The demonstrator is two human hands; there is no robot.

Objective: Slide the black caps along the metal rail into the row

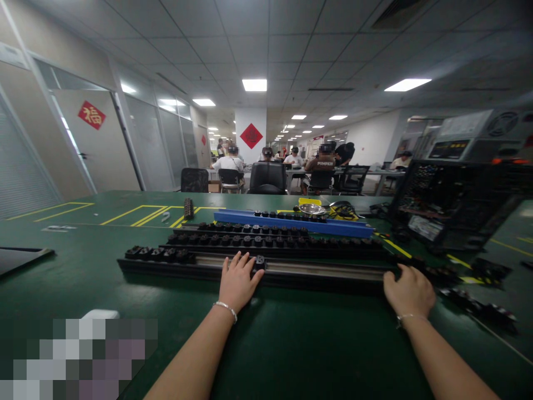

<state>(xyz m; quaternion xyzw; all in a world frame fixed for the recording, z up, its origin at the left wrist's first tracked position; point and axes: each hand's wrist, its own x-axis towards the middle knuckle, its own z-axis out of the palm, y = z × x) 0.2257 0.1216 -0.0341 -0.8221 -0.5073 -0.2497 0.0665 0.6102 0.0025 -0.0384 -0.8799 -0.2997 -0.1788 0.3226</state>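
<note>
A long black rail (325, 270) with a pale channel along its top lies across the green table in front of me. My left hand (238, 282) rests over its middle, fingers spread out. Between its thumb and fingertips, beside them, sits one small round black part (260, 262) in the channel. At the rail's right end my right hand (410, 290) is curled round the edge, its fingertips mostly hidden. Several similar black parts (157, 254) stand in a row at the rail's left end.
Behind lie more black rails (275, 240) filled with parts, and a blue rail (341, 227). A metal dish (312, 209) stands farther back. An open computer case (437, 200) and loose black parts (478, 308) are at right. People sit at far tables.
</note>
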